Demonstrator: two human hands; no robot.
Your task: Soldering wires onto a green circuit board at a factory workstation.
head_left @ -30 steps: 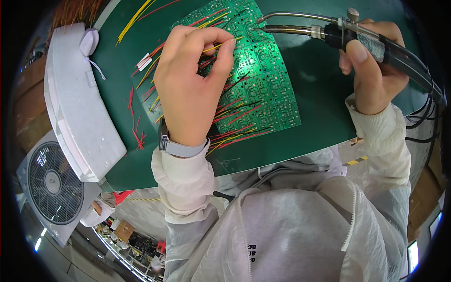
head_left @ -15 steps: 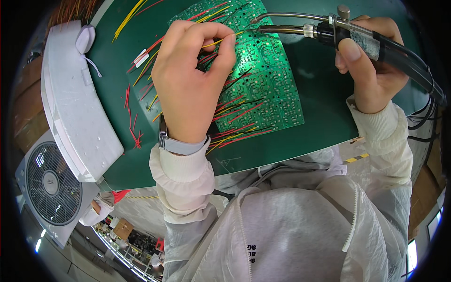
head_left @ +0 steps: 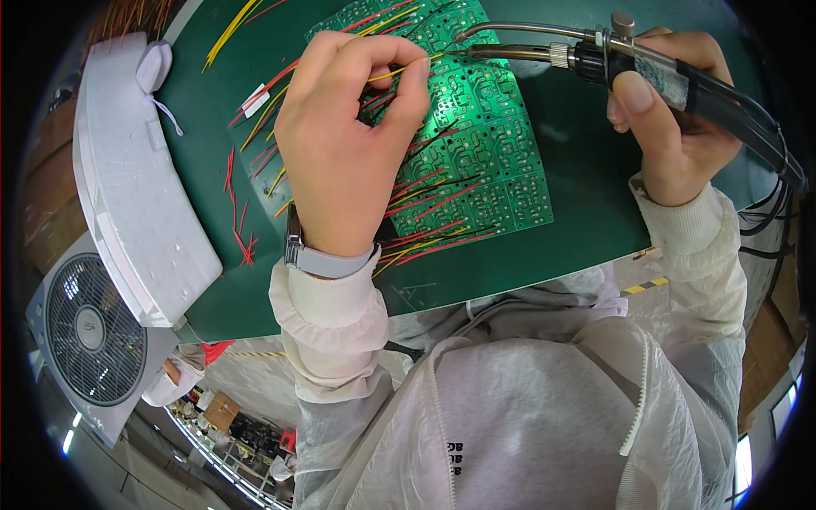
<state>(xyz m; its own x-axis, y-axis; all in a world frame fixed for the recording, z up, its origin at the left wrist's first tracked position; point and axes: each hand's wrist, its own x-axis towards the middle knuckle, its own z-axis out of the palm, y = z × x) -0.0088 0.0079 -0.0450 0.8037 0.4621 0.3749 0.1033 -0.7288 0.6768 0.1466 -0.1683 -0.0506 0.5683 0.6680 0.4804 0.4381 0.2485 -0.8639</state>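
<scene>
A green circuit board panel (head_left: 501, 144) lies on the green table, with rows of red, yellow and black wires on it. My left hand (head_left: 348, 127) is over the board's left part, thumb and forefinger pinching a yellow wire (head_left: 389, 75). The wire's end reaches the tip of a soldering iron (head_left: 518, 53), which points left over the board's far part. A thin metal tube (head_left: 527, 29) is clamped alongside the iron and curves down near its tip. Closed round the iron's dark handle is my right hand (head_left: 671, 119). My left hand hides some wires and part of the board.
Loose red wire pieces (head_left: 236, 212) and a bundle of yellow wires (head_left: 228, 34) lie on the green table (head_left: 586, 187). A white foam block (head_left: 149, 187) lines its left edge. Beyond that stands a fan (head_left: 92, 327). Black cables (head_left: 761, 217) hang at the right edge.
Very little differs. My left hand has shifted slightly up, still pinching the yellow wire near the iron's tip. The iron and my right hand stay nearly in place.
</scene>
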